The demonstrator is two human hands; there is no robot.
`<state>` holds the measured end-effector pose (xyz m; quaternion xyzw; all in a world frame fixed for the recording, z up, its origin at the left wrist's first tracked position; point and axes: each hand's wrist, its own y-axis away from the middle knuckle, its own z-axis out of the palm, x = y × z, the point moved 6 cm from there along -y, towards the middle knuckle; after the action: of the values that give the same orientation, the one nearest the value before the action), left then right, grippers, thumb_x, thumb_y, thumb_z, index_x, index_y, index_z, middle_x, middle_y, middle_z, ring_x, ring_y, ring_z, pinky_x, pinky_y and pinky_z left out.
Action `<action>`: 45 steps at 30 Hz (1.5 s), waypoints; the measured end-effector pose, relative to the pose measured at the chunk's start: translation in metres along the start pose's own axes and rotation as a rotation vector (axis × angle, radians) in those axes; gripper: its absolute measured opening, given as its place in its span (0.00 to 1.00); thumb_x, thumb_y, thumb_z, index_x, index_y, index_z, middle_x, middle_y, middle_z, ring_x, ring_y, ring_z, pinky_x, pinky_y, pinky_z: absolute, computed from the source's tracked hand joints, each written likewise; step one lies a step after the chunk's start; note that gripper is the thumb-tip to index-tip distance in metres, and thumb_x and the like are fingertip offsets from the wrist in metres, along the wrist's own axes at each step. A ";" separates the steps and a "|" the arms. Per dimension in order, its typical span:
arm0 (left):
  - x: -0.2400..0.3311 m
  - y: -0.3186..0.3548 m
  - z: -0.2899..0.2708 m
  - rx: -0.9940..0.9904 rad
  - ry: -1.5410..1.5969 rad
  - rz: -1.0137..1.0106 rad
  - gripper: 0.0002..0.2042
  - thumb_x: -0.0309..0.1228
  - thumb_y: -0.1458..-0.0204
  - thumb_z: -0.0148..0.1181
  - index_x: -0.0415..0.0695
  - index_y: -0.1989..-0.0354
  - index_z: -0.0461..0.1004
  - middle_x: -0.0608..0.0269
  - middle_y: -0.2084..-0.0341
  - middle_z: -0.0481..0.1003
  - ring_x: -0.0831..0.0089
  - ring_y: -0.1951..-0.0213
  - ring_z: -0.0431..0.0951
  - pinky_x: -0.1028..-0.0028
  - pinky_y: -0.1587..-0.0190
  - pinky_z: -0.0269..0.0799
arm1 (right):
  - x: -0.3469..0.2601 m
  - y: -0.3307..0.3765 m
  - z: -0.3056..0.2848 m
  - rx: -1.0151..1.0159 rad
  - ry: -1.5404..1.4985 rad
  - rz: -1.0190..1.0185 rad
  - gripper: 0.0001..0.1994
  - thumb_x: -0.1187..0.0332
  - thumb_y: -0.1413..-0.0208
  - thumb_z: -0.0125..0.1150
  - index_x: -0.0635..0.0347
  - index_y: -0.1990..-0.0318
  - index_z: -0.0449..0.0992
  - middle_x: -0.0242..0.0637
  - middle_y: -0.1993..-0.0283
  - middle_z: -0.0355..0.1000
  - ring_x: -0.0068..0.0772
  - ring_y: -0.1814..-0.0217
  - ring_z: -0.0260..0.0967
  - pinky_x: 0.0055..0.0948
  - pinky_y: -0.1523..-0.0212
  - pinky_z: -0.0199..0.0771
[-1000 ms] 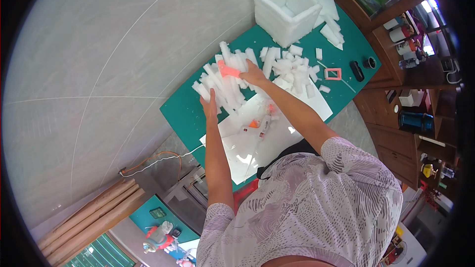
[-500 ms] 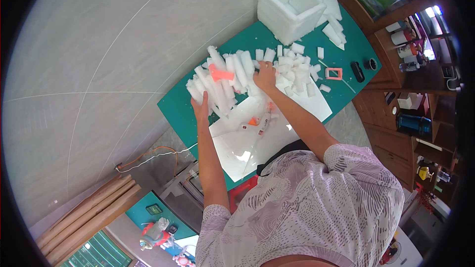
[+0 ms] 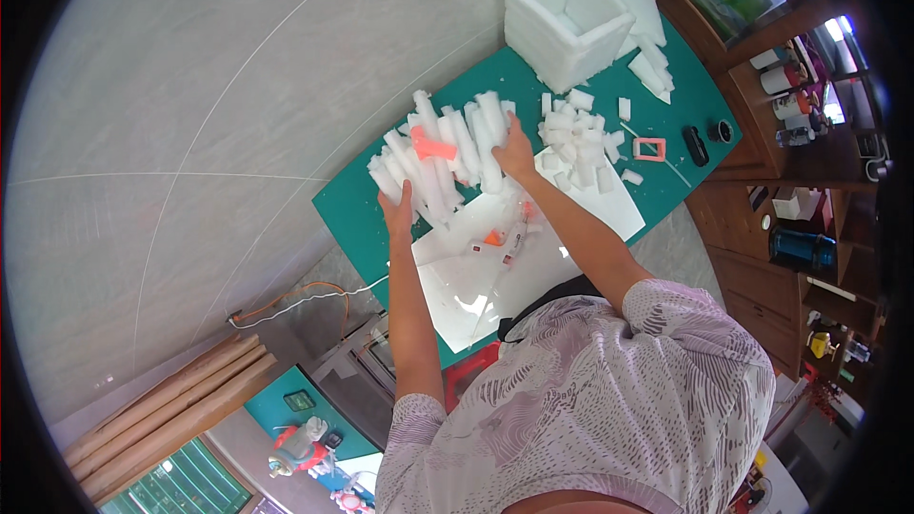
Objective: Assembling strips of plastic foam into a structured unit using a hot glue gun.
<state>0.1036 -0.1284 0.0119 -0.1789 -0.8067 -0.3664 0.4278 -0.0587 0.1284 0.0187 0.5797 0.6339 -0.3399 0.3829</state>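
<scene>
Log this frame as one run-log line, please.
left hand: on white foam strips | right hand: on same strips | surface: green mat | nearby: open foam box

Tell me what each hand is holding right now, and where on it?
Both hands press a row of white foam strips: left hand at its near-left end, right hand at its right side. Closed grip cannot be told.

One head-worn fisheye view looks steeply down from above the person onto the green table.
</scene>
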 end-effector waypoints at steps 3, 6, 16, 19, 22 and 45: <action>0.005 0.006 0.003 -0.035 0.028 0.016 0.46 0.50 0.55 0.62 0.36 0.36 0.42 0.50 0.37 0.48 0.59 0.37 0.50 0.65 0.37 0.47 | -0.001 0.002 0.025 -0.171 -0.040 0.111 0.37 0.71 0.62 0.57 0.58 0.39 0.51 0.58 0.48 0.62 0.56 0.45 0.59 0.41 0.46 0.60; 0.000 0.005 -0.003 -0.049 0.045 -0.011 0.47 0.49 0.56 0.62 0.35 0.36 0.41 0.49 0.37 0.48 0.60 0.37 0.50 0.66 0.38 0.48 | -0.015 0.010 0.049 -0.234 -0.009 0.017 0.38 0.70 0.61 0.58 0.59 0.39 0.50 0.57 0.46 0.60 0.56 0.44 0.59 0.41 0.44 0.60; -0.031 -0.015 -0.018 -0.010 0.141 0.114 0.42 0.39 0.56 0.66 0.36 0.38 0.45 0.49 0.43 0.58 0.62 0.43 0.61 0.67 0.43 0.58 | -0.016 0.017 0.086 -0.534 -0.080 0.197 0.44 0.63 0.63 0.65 0.53 0.37 0.45 0.54 0.46 0.63 0.56 0.47 0.64 0.38 0.46 0.63; -0.031 -0.017 -0.012 -0.122 0.345 0.201 0.38 0.33 0.57 0.66 0.38 0.40 0.49 0.53 0.46 0.61 0.64 0.47 0.66 0.69 0.49 0.67 | 0.001 0.017 0.096 -0.595 -0.093 0.180 0.45 0.59 0.63 0.64 0.51 0.36 0.44 0.55 0.47 0.64 0.56 0.46 0.63 0.39 0.45 0.62; -0.045 -0.020 -0.043 -0.074 0.132 0.205 0.35 0.36 0.54 0.63 0.40 0.40 0.52 0.52 0.46 0.61 0.64 0.46 0.64 0.65 0.51 0.66 | -0.012 0.022 0.101 -0.591 0.022 0.122 0.47 0.58 0.62 0.63 0.55 0.35 0.42 0.56 0.44 0.61 0.55 0.43 0.59 0.37 0.42 0.60; -0.013 0.088 -0.060 0.372 -0.589 0.145 0.24 0.41 0.50 0.55 0.33 0.51 0.68 0.45 0.59 0.74 0.59 0.58 0.75 0.66 0.55 0.68 | 0.159 -0.077 -0.296 -0.054 0.215 0.237 0.13 0.70 0.57 0.57 0.60 0.60 0.72 0.40 0.71 0.73 0.39 0.64 0.72 0.32 0.62 0.70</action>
<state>0.1979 -0.1142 0.0614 -0.2526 -0.9335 -0.1145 0.2272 -0.1675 0.4556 0.0183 0.6730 0.6073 -0.2111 0.3657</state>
